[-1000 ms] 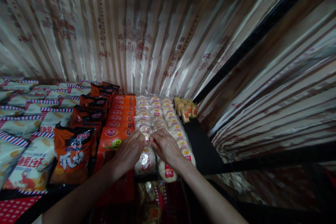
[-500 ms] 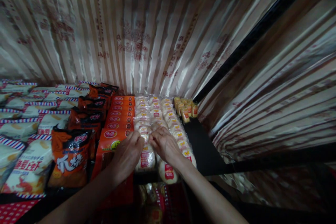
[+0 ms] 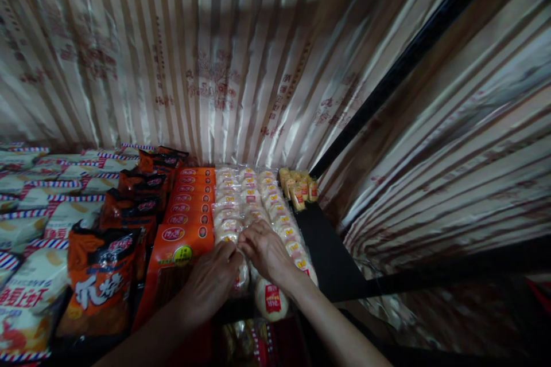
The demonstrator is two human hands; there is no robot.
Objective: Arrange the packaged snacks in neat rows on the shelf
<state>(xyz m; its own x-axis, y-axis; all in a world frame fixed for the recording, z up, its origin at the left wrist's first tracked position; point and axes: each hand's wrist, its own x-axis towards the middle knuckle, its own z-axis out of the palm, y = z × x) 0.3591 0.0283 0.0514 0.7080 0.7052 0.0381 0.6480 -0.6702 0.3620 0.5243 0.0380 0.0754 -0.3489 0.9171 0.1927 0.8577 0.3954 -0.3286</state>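
Note:
My left hand (image 3: 217,275) is closed over the front of the left row of rice cracker packets (image 3: 227,206), fingers curled down. Beside it, its fingertips almost meeting those of the left, is my right hand (image 3: 264,249), pinched above the middle row. Whatever lies between the fingers is hidden. The packets are clear, with white round crackers and red-and-yellow labels, lined up in three rows. One rice cracker packet (image 3: 271,300) with a red label lies at the front edge, under my right wrist.
Orange snack packs (image 3: 183,235) stand left of the crackers, then orange-and-black bags (image 3: 99,281) and pale striped-edge bags (image 3: 30,281). Small yellow packets (image 3: 299,189) sit at the back right on the black shelf (image 3: 325,241). A striped curtain (image 3: 172,57) hangs behind; a black bar (image 3: 400,69) slants at right.
My left hand has moved right and closer to my right hand, now covering more of the front left packet. The view has tilted slightly, so the shelf sits lower.

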